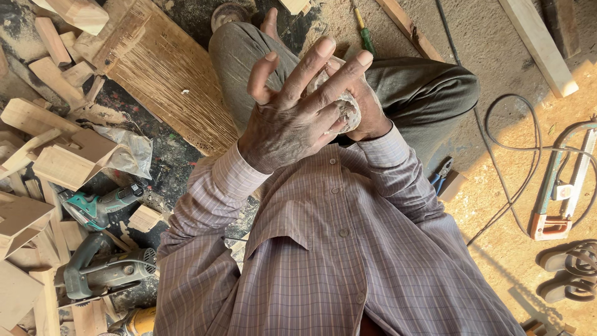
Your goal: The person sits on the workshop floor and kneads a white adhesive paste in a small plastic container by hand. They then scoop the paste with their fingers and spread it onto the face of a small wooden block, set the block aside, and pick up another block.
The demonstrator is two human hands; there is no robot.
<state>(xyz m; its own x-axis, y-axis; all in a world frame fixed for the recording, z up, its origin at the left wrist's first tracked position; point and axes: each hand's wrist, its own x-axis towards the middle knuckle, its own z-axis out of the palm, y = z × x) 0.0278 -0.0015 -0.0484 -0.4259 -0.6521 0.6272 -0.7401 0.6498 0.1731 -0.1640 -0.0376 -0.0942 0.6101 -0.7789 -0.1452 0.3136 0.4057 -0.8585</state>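
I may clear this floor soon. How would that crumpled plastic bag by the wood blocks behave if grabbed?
The plastic bag looks thin and creased, so it is probably floppy and light. It lies against a wood block and may catch on it. Sawdust could spill off.

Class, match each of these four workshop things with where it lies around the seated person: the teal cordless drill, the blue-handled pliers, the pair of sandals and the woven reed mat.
Things:
1. teal cordless drill
2. blue-handled pliers
3. pair of sandals
4. woven reed mat

Places:
A. bottom right corner, on sawdust
B. upper left, beside the bent knee
C. far left, among wood blocks
D. just right of the shirt sleeve

Pairs: 1-C, 2-D, 3-A, 4-B
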